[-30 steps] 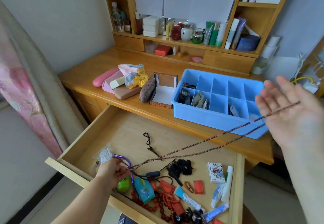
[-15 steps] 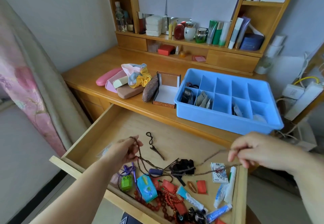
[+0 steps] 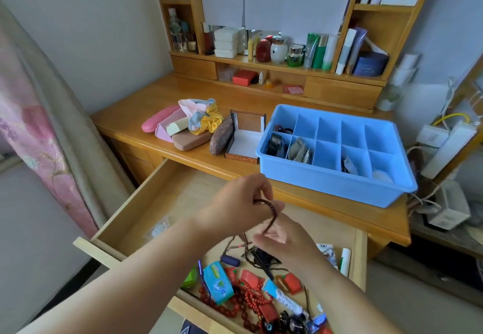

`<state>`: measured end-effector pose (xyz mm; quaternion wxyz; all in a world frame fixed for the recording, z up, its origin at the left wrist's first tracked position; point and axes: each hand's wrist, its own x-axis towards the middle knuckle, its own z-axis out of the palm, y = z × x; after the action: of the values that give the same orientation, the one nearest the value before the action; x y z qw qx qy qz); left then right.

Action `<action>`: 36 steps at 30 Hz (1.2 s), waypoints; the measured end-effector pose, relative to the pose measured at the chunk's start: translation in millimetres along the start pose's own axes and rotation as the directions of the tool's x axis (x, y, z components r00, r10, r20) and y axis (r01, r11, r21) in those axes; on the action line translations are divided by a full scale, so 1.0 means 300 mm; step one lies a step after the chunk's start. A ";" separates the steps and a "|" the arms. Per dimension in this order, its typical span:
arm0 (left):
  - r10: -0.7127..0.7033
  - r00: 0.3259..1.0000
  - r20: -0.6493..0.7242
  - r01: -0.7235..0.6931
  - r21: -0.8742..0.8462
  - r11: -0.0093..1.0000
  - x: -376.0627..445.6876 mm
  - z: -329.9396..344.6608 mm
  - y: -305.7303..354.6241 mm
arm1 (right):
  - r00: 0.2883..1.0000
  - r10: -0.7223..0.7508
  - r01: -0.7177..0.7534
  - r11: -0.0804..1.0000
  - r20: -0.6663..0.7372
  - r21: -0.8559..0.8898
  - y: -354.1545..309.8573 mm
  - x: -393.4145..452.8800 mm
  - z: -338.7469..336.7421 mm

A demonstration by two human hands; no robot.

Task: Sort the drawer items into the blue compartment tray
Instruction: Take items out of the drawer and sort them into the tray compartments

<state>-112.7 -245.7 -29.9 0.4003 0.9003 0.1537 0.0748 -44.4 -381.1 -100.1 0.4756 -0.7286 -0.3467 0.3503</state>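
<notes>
A thin, dark brown braided cord (image 3: 271, 213) arcs between the two hands at the centre of the frame, above the open pale wooden drawer (image 3: 167, 197). The left hand (image 3: 235, 204) has its fingers curled round the cord's upper loop; the right hand (image 3: 285, 237), just below and touching it, pinches the cord lower down, and the rest of the cord trails into the drawer's clutter beneath. That clutter fills the lower middle of the frame: a string of round glossy red beads (image 3: 248, 299), a soft blue-green tissue packet (image 3: 218, 282), small flat orange-red pouches (image 3: 291, 282), a white tube with blue print (image 3: 283, 298) and a small purple capsule-shaped object (image 3: 230, 261). The drawer's upper left part shows bare light wood grain with a crumpled clear plastic bag (image 3: 159, 229).

To the right of centre, the rectangular blue plastic compartment tray (image 3: 337, 190) sits on the smooth honey-coloured wooden tabletop (image 3: 130, 116), its grid of ten cells holding a dark object, folded papers and pale scraps in some cells. Left of it stand an open square box with a white lining (image 3: 245, 141), a brown textured oval case (image 3: 222, 136), a tan leathery case (image 3: 192, 141), a glossy pink case (image 3: 156, 120) and a bunched pink, grey and yellow fabric scrunchie (image 3: 202, 114).

A matching wooden shelf unit (image 3: 339, 90) rises at the back with bottles, jars and tubes. A pink floral curtain (image 3: 39, 137) hangs at the left edge against a plain white wall
</notes>
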 end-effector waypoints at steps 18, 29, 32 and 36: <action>-0.515 0.857 0.004 0.323 -0.784 0.530 -0.018 0.067 -0.204 | 0.994 -0.004 -0.060 0.818 0.110 0.572 -0.059 -0.007 0.023; -0.260 0.965 -0.028 0.195 -0.583 0.788 -0.132 0.085 -0.150 | 1.000 -0.022 0.005 0.826 0.022 0.563 -0.039 -0.002 0.008; -0.231 0.966 -0.118 0.156 -0.446 0.881 -0.127 0.066 -0.132 | 1.000 -0.004 -0.004 0.836 0.013 0.549 -0.037 0.001 -0.005; -0.251 0.935 -0.250 0.123 -0.435 0.892 -0.112 0.013 -0.137 | 0.999 0.034 -0.021 0.869 -0.018 0.495 -0.028 0.005 -0.016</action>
<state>-152.3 -233.8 -63.3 0.5586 0.7541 0.2801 0.2020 -41.0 -379.3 -91.0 0.6456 -0.5921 -0.2290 0.4244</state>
